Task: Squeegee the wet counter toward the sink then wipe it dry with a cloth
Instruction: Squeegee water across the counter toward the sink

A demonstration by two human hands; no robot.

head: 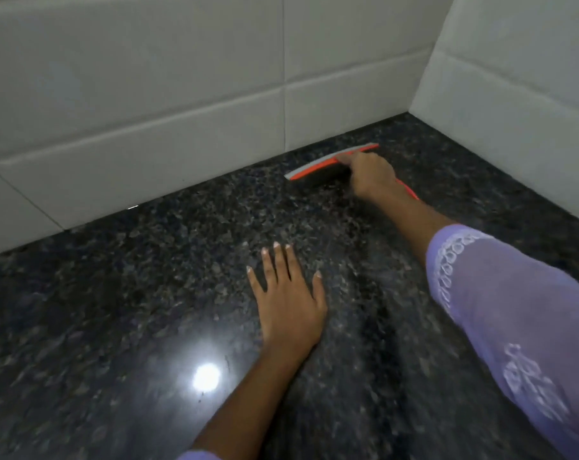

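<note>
An orange squeegee with a grey rubber blade [318, 166] rests blade-down on the dark speckled granite counter [148, 293], close to the back wall near the corner. My right hand [371, 175] is shut on its handle, whose orange end pokes out behind my wrist. My left hand [286, 298] lies flat on the counter nearer to me, fingers spread, holding nothing. The picture is blurred, so I cannot tell where the counter is wet. No sink or cloth is in view.
White tiled walls [182, 94] meet the counter at the back and at the right [513, 78], forming a corner. A ceiling light reflects as a bright spot [206, 376] on the counter near me.
</note>
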